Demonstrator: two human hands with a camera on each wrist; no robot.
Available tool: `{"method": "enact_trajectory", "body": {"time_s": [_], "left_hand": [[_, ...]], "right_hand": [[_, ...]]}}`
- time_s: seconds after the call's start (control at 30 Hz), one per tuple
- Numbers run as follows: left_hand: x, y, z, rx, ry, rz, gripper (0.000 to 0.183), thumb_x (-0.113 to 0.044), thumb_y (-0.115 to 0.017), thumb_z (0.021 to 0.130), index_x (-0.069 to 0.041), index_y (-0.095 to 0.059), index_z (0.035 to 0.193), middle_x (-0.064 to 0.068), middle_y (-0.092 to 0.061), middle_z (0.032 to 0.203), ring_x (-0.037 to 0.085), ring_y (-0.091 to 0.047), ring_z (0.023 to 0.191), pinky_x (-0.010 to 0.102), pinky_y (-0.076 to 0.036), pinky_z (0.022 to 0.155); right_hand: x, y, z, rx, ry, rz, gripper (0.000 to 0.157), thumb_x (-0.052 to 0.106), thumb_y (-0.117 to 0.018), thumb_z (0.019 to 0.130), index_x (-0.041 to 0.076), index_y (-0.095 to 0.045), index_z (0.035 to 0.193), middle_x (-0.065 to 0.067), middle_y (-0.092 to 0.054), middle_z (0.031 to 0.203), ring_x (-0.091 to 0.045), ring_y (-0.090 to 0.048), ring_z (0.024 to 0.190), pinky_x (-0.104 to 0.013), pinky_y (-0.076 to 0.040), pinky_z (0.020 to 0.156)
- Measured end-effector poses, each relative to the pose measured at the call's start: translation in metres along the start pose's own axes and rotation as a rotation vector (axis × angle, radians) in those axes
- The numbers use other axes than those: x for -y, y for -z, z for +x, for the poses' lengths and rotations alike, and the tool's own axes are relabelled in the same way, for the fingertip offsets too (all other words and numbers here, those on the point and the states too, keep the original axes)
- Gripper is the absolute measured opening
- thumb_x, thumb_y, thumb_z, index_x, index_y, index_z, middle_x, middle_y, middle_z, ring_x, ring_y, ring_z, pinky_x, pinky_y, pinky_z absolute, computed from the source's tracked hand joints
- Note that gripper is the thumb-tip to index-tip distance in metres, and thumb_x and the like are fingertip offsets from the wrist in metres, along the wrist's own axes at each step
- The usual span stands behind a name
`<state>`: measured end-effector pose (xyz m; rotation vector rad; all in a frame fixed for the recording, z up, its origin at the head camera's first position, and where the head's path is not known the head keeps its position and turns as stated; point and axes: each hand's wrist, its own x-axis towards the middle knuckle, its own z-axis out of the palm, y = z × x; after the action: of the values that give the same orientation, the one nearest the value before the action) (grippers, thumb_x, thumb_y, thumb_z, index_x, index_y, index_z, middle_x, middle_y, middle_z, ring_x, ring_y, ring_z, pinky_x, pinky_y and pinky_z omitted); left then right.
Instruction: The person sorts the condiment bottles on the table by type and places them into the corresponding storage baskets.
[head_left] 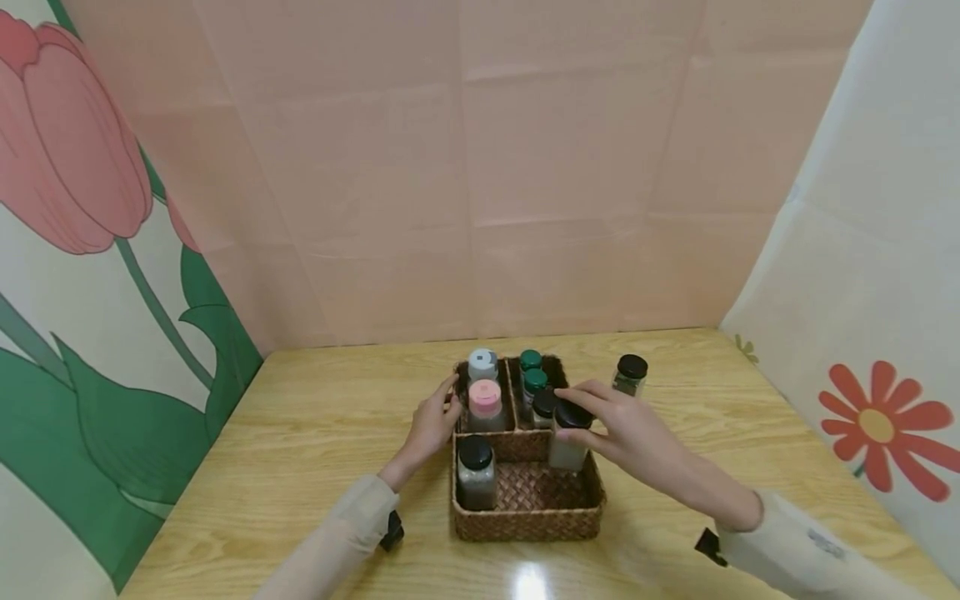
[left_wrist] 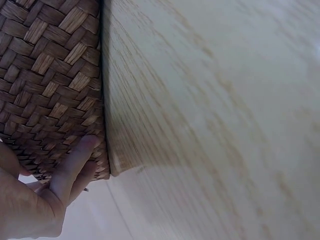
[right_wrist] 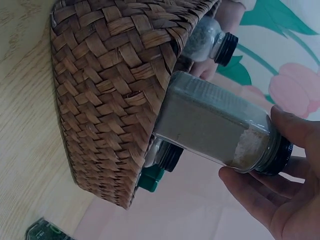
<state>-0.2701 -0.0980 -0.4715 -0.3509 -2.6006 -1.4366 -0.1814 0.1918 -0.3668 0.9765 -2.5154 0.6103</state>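
My right hand (head_left: 618, 421) holds a clear square jar (right_wrist: 210, 125) of pale powder near its black lid (right_wrist: 278, 156), between thumb and fingers. The jar is upright with its lower part inside the front right of the woven basket (head_left: 528, 525); whether its base touches the bottom is hidden. My left hand (head_left: 431, 425) rests at the basket's rear left side, its fingers (left_wrist: 75, 159) lying against the outer weave. A second black-lidded jar (head_left: 476, 475) stands at the front left of the same compartment.
Behind, the basket's left section holds a pink-lidded bottle (head_left: 485, 404) and a pale-lidded bottle (head_left: 482, 364). The right section has green-lidded bottles (head_left: 535, 382) and a black-lidded one (head_left: 543, 406). Another black-lidded jar (head_left: 630, 375) stands on the wooden table (head_left: 337, 400), right of the basket.
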Motion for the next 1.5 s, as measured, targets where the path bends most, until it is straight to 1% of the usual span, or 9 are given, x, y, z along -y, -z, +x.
{"method": "enact_trajectory", "body": {"time_s": [0.2,0.43,0.57,0.73,0.87,0.93,1.17,1.37,1.5], "left_hand": [[0.001,0.0,0.0,-0.006,-0.001,0.015,0.048,-0.007,-0.049,0.101,-0.003,-0.044,0.148,0.029,-0.061,0.124,0.017,-0.061,0.066,0.024,-0.039,0.045],[0.0,0.002,-0.001,0.0,0.007,0.008,0.048,-0.008,-0.049,0.101,-0.003,-0.044,0.148,0.029,-0.061,0.124,0.019,-0.063,0.07,0.024,-0.039,0.045],[0.0,0.002,-0.001,0.001,0.005,0.007,0.048,-0.007,-0.049,0.101,-0.003,-0.044,0.148,0.029,-0.061,0.124,0.017,-0.06,0.065,0.024,-0.038,0.044],[0.0,0.001,-0.001,-0.002,-0.002,0.006,0.048,-0.006,-0.049,0.1,-0.002,-0.044,0.148,0.029,-0.061,0.122,0.019,-0.062,0.067,0.024,-0.039,0.045],[0.001,0.0,-0.001,-0.004,-0.007,0.004,0.048,-0.006,-0.05,0.1,-0.001,-0.044,0.147,0.029,-0.062,0.122,0.022,-0.064,0.073,0.024,-0.041,0.045],[0.001,0.0,-0.001,-0.002,-0.004,0.001,0.048,-0.006,-0.049,0.1,-0.002,-0.044,0.148,0.03,-0.061,0.123,0.023,-0.065,0.071,0.024,-0.04,0.045],[0.0,-0.001,-0.001,-0.003,0.01,0.01,0.048,-0.008,-0.049,0.101,-0.004,-0.043,0.148,0.028,-0.061,0.124,0.019,-0.063,0.072,0.024,-0.041,0.046],[0.0,0.0,-0.001,-0.005,0.002,0.0,0.048,-0.006,-0.049,0.101,-0.002,-0.043,0.148,0.029,-0.062,0.122,0.014,-0.057,0.059,0.024,-0.039,0.044],[-0.001,0.0,0.0,-0.007,0.002,0.006,0.048,-0.006,-0.049,0.101,-0.003,-0.043,0.148,0.029,-0.061,0.123,0.012,-0.056,0.059,0.024,-0.039,0.044]], "right_hand": [[0.004,-0.006,0.002,0.014,0.015,-0.004,0.054,0.032,-0.076,0.087,0.006,-0.062,0.132,-0.007,-0.064,0.119,-0.01,-0.065,0.081,-0.026,-0.053,0.066],[0.005,-0.017,0.003,0.026,0.039,0.05,0.052,0.033,-0.077,0.086,0.006,-0.064,0.129,-0.006,-0.065,0.118,0.0,-0.06,0.071,-0.023,-0.052,0.062],[0.006,-0.023,0.003,0.053,0.032,0.062,0.051,0.035,-0.076,0.087,0.007,-0.065,0.128,-0.005,-0.065,0.118,-0.003,-0.064,0.077,-0.025,-0.054,0.065],[0.006,-0.032,0.003,0.076,0.056,0.067,0.047,0.033,-0.076,0.087,0.007,-0.066,0.124,-0.004,-0.066,0.115,-0.009,-0.065,0.084,-0.027,-0.054,0.069],[0.008,-0.038,0.003,0.099,0.045,0.103,0.045,0.032,-0.076,0.088,0.007,-0.066,0.124,-0.004,-0.066,0.114,-0.005,-0.063,0.077,-0.025,-0.053,0.065],[0.008,-0.041,0.003,0.123,0.03,0.122,0.045,0.034,-0.075,0.089,0.007,-0.066,0.125,-0.004,-0.065,0.115,-0.004,-0.062,0.076,-0.026,-0.053,0.064],[0.009,-0.048,0.005,0.176,0.015,0.141,0.045,0.034,-0.074,0.089,0.01,-0.065,0.127,-0.002,-0.063,0.117,-0.009,-0.065,0.085,-0.029,-0.055,0.07],[0.009,-0.053,0.006,0.192,0.013,0.181,0.045,0.03,-0.075,0.089,0.006,-0.065,0.126,-0.004,-0.063,0.115,-0.006,-0.064,0.079,-0.027,-0.055,0.065],[0.009,-0.058,0.006,0.194,0.02,0.183,0.045,0.029,-0.076,0.088,0.004,-0.065,0.125,-0.007,-0.064,0.116,-0.005,-0.065,0.078,-0.023,-0.054,0.065]]}}
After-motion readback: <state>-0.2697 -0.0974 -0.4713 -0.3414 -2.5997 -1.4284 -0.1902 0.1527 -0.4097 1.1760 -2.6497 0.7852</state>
